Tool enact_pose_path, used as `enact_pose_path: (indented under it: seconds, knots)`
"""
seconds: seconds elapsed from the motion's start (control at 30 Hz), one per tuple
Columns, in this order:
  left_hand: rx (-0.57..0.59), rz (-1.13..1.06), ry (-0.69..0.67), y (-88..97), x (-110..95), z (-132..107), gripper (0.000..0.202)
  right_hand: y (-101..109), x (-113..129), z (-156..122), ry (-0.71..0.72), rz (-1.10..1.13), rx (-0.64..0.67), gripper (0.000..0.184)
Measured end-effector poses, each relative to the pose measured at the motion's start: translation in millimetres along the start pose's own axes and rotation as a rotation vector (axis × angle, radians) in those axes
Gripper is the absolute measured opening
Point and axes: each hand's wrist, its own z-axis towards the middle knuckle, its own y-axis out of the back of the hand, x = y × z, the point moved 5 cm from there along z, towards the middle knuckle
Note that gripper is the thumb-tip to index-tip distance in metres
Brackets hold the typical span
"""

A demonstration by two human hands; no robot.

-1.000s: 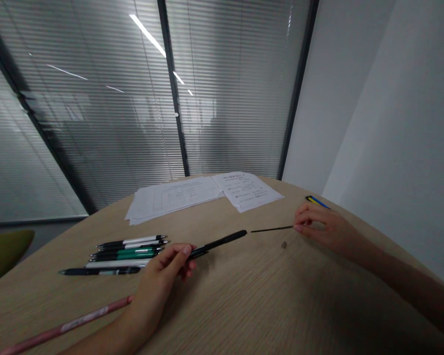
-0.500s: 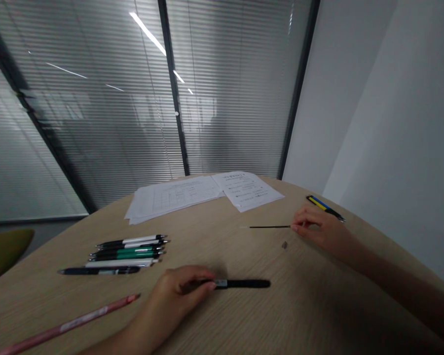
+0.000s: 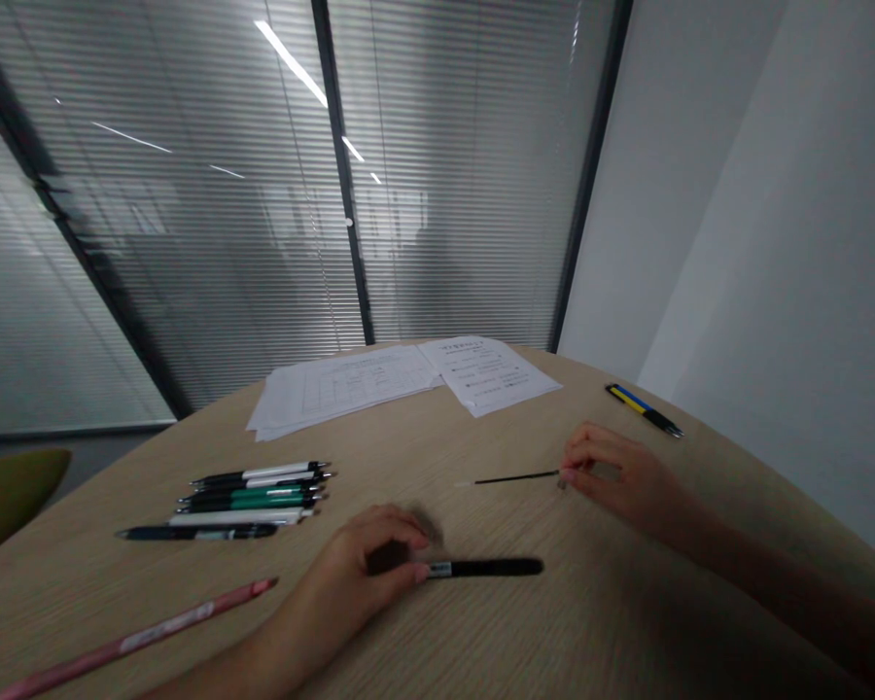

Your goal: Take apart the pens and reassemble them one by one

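Note:
My left hand rests on the table at lower centre beside a black pen with a pale label near its left end. The thumb tip touches that end while the index finger stands raised, a gap between them. Between the fingertips of my right hand is a thin dark pen refill with a clear end pointing left. A tiny greyish piece lies just under those fingertips, partly hidden; its kind cannot be made out.
Several pens lie in a row on the left, with a pink pencil-like stick nearer me. Printed sheets lie at the far edge. Blue and yellow pens lie at the right edge. A green chair stands beyond the left edge.
My right hand has come nearer and slightly left with the refill, over the tiny piece. My left index finger has lifted off the black pen, which lies a little farther right.

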Motion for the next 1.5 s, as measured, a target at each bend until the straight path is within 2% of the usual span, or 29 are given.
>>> enact_pose_path:
  seconds: [0.1,0.4,0.67,0.87,1.17,1.37,1.5]
  knots:
    - [-0.045,-0.016,0.05,3.6,1.1,0.7,0.007,-9.9,7.2,-4.9,0.009,0.037,0.014,0.011]
    - [-0.084,0.003,0.047,6.0,-4.2,-1.0,0.01,-39.6,24.8,-22.5,0.06,0.124,-0.044,0.011]
    - [-0.065,-0.01,-0.068,5.2,-11.3,-0.7,0.011,-40.3,29.7,-24.6,0.103,0.063,-0.043,0.012]
    - [-0.085,-0.025,-0.041,5.5,-11.3,-0.7,0.012,-43.2,26.6,-26.1,0.078,0.056,-0.03,0.007]
    - [-0.074,-0.035,-0.028,5.1,-13.7,-0.1,0.013,-45.7,31.8,-26.7,0.152,0.015,0.019,0.007]
    - [-0.083,-0.039,-0.024,5.5,-9.1,-0.5,0.013,-41.8,27.7,-24.0,0.146,0.006,-0.036,0.01]
    - [-0.08,-0.035,-0.041,5.5,-8.3,-0.6,0.013,-41.8,26.2,-22.8,0.151,0.004,-0.029,0.006]
